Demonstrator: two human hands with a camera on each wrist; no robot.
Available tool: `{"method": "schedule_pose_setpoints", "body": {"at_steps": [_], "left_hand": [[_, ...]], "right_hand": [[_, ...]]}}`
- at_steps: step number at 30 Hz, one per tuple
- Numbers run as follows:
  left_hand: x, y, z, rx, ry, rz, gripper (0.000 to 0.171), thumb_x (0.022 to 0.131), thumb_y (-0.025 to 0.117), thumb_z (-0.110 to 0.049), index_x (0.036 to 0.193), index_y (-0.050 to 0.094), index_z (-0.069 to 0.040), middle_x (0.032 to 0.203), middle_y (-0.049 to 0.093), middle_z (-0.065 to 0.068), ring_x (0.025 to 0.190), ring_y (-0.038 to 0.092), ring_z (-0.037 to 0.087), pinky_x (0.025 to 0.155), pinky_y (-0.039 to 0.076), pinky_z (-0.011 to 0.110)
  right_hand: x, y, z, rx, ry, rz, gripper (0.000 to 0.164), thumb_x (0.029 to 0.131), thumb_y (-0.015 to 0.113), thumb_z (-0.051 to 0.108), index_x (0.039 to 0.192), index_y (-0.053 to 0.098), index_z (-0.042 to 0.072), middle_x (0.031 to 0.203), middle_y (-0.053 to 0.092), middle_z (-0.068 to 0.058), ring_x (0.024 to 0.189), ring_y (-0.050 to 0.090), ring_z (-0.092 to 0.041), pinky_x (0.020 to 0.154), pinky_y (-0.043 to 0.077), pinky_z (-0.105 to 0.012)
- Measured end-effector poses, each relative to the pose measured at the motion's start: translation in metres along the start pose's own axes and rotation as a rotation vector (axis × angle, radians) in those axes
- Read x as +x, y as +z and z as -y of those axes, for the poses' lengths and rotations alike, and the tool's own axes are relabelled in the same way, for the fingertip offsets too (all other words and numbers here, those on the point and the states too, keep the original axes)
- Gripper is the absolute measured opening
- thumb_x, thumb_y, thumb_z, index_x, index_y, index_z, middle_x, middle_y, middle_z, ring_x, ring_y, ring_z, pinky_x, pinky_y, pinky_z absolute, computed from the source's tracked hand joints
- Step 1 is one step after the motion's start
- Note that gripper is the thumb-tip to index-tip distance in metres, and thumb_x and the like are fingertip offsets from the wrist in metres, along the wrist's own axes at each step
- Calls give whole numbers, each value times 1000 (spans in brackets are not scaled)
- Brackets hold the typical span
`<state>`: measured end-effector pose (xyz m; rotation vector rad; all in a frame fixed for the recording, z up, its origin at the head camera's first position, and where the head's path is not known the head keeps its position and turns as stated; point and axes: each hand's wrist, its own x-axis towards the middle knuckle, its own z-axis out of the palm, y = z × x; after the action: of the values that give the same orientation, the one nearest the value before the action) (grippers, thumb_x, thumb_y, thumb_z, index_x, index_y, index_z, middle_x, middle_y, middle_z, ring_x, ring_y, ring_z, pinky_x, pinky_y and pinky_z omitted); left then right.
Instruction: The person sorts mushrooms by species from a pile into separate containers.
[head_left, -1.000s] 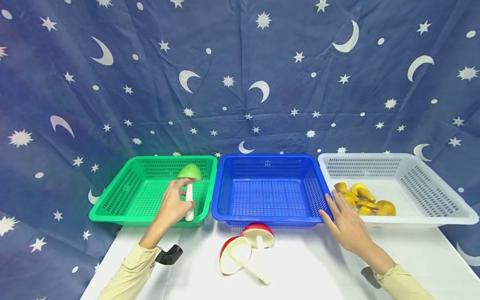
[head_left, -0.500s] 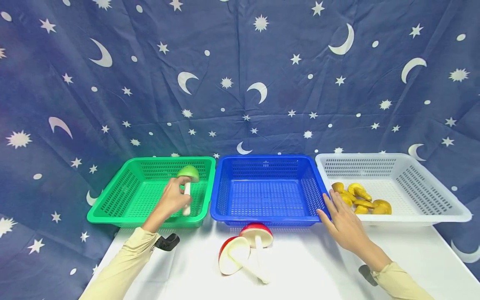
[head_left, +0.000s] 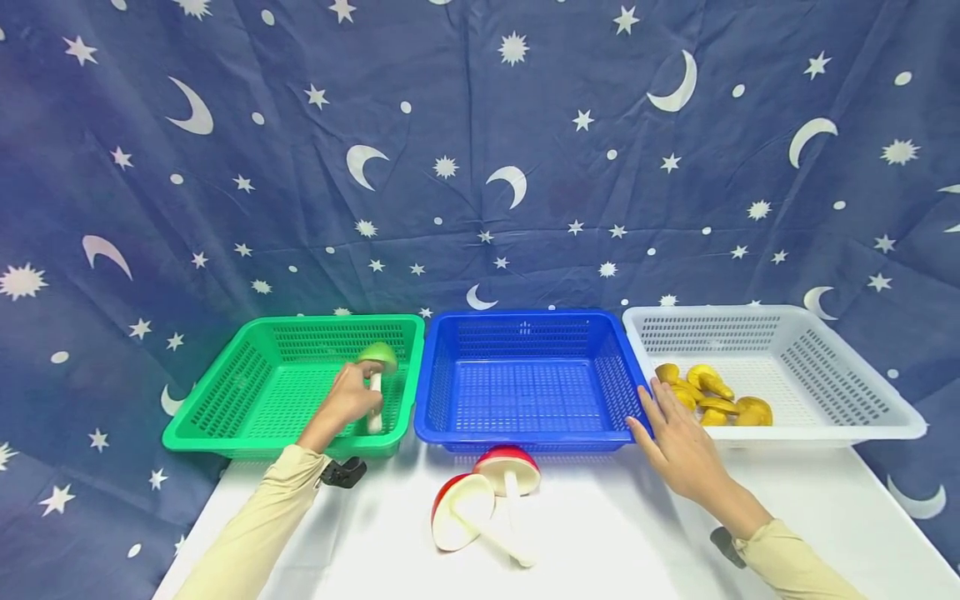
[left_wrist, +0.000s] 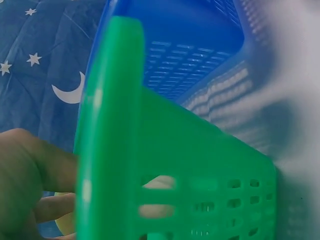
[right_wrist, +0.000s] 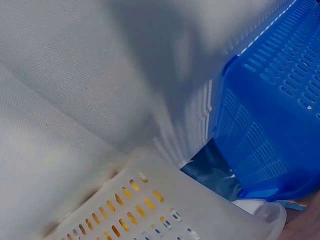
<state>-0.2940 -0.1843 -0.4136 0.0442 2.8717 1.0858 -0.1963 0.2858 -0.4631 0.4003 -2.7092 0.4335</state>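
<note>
In the head view my left hand (head_left: pixel 347 398) grips the white stem of a green-capped toy mushroom (head_left: pixel 379 354), inside the right part of the green basket (head_left: pixel 270 443). The mushroom's cap points up and away from me, and its stem is partly behind the fingers. In the left wrist view the basket's green wall (left_wrist: pixel 200 145) covers most of that grip. My right hand (head_left: pixel 681 450) lies with extended fingers over the adjoining rims of the blue basket (head_left: pixel 517 437) and the white basket (head_left: pixel 825 433), holding nothing.
Two red-capped toy mushrooms, one nearer (head_left: pixel 452 527) and one farther (head_left: pixel 508 468), lie on the white table (head_left: pixel 600 533) before the blue basket. Several yellow mushrooms (head_left: pixel 752 411) sit in the white basket. A starry blue cloth (head_left: pixel 465 192) hangs behind.
My left hand has lowered the green-capped mushroom a little farther into the green basket. The right hand keeps its place at the rims. The whole head view has shifted slightly.
</note>
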Motion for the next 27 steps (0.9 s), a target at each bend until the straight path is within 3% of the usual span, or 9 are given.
{"method": "schedule_pose_setpoints", "body": {"at_steps": [7,10,21,27], "left_hand": [[4,7,6,19,-7,28,74,57,56,7,131,52,1,129,48,30,86,50,28,53,45,27],[3,7,7,30,-14,45,73,59,56,7,131,52,1,129,48,31,96,50,31,56,46,26],[4,11,13,36,-50,83,67,64,60,8,130,52,4,128,48,31,93,55,30,61,52,29],[5,14,15,15,-51,127,64,69,62,10,132,48,7,129,46,34,68,63,22,56,56,31]], "right_hand": [[0,1,-1,0,2,-16,59,99,44,34,139,38,-8,147,27,-30,136,23,-46,108,21,-61],[0,1,0,-1,4,-16,59,99,44,34,140,38,-8,147,27,-30,136,23,-46,109,20,-60],[-1,2,0,-4,3,-26,58,99,44,34,140,39,-7,147,27,-30,136,23,-45,110,20,-59],[0,3,1,-8,9,-25,58,99,44,34,140,39,-6,148,27,-29,137,22,-44,107,23,-62]]}}
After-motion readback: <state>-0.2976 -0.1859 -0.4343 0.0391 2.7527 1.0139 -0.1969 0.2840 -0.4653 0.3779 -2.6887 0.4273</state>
